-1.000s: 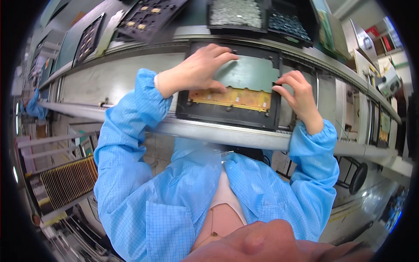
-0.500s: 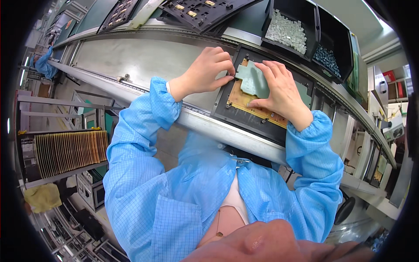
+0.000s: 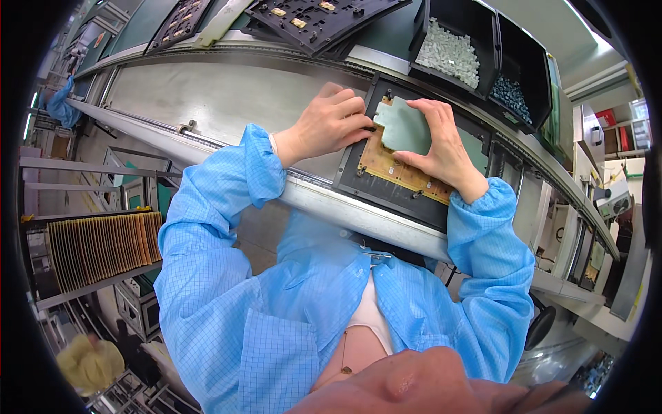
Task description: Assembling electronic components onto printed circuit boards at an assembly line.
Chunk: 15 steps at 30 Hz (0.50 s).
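A black fixture frame (image 3: 349, 168) lies on the rail line in front of me, with an orange-yellow circuit board (image 3: 386, 163) set in it. Over part of the board sits a grey-green plate (image 3: 402, 126) with a notched outline. My right hand (image 3: 441, 148) spans this plate, thumb at its near edge and fingers at its far edge. My left hand (image 3: 331, 123) is closed at the fixture's left side, its fingertips pinching a small black catch (image 3: 370, 129) beside the board's edge. The fingers partly cover that catch.
Beyond the fixture stand black bins, one with white pieces (image 3: 448, 55), one with blue pieces (image 3: 510, 98). Another black fixture plate (image 3: 314, 21) lies at the far side. A metal rail (image 3: 358, 212) runs close before me. A rack of boards (image 3: 103, 250) stands at left.
My left fingers have shifted slightly down around the black catch. My right fingers have drawn back to the plate's edge, so more of the plate shows. The view has moved slightly.
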Available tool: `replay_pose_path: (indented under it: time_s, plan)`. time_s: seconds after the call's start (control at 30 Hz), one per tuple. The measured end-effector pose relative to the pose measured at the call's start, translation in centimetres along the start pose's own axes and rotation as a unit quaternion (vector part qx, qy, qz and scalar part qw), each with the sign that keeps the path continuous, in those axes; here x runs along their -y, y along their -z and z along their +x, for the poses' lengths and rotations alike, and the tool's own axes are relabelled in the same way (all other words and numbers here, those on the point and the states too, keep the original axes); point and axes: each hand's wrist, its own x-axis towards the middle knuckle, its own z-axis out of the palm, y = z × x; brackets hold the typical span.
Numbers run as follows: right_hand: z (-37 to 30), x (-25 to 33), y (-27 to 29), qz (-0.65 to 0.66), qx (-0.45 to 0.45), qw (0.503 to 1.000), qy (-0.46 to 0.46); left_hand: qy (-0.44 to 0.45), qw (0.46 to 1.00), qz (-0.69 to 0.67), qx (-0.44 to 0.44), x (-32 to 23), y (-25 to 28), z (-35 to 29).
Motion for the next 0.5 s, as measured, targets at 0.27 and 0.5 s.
replay_pose_path:
  time_s: [0.27, 0.5]
  plan:
    - [-0.3, -0.2, 0.0, 0.000, -0.006, 1.000, -0.007, -0.014, 0.995, -0.088, 0.051, 0.9, -0.5, 0.6]
    - [-0.4, -0.6, -0.1, -0.002, 0.000, 1.000, 0.007, -0.115, 0.987, -0.072, 0.081, 2.0, 0.1, 1.6]
